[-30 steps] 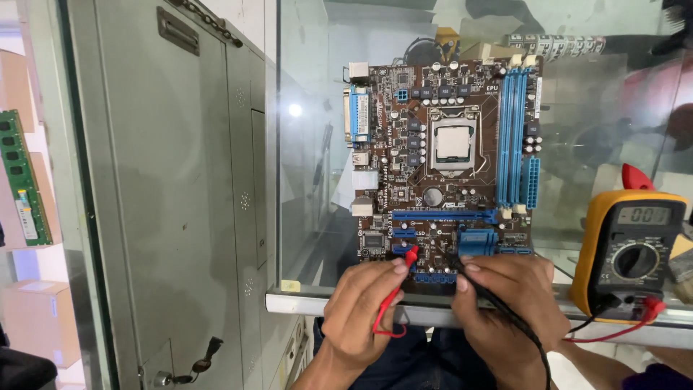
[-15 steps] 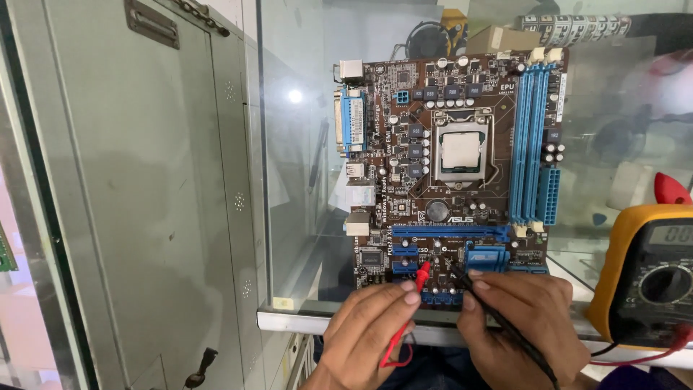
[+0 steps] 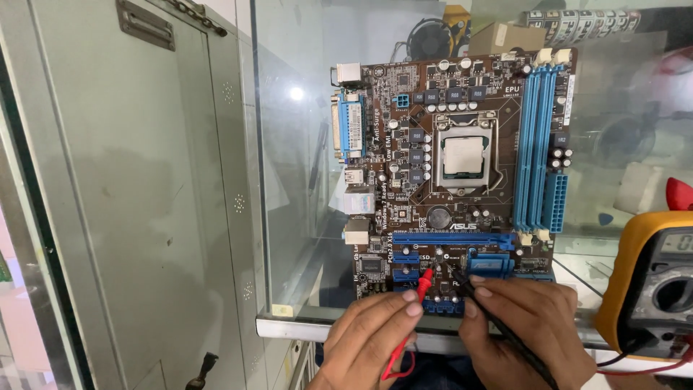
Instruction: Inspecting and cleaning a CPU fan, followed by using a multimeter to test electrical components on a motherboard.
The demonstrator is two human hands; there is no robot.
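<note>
Left hand (image 3: pixel 375 336) pinched around a red probe (image 3: pixel 424 283), tip down on the lower part of a brown circuit board (image 3: pixel 462 173). Right hand (image 3: pixel 530 328) clamped likewise on a black probe (image 3: pixel 462 278), tip close beside the red one, both near the blue slots (image 3: pixel 451 238) along the board's bottom edge. Board propped upright, seemingly leaning against a glass pane (image 3: pixel 303 180), lower edge on the glass counter (image 3: pixel 289 325).

Risks, as judged from here: tips close together, so a slip of either hand likely to bridge neighbouring pins or solder points and short them; too much push apt to tip or slide the leaning board; red lead (image 3: pixel 393 361) looped under the left hand, easy to snag.

Yellow meter (image 3: pixel 650 289) at the right edge, well apart from the hands, leads plugged at its base. Grey metal cabinet (image 3: pixel 130 217) filling the left side. Fan (image 3: pixel 432 40) and cardboard box (image 3: pixel 505 36) behind the board; cluttered workshop beyond the glass.
</note>
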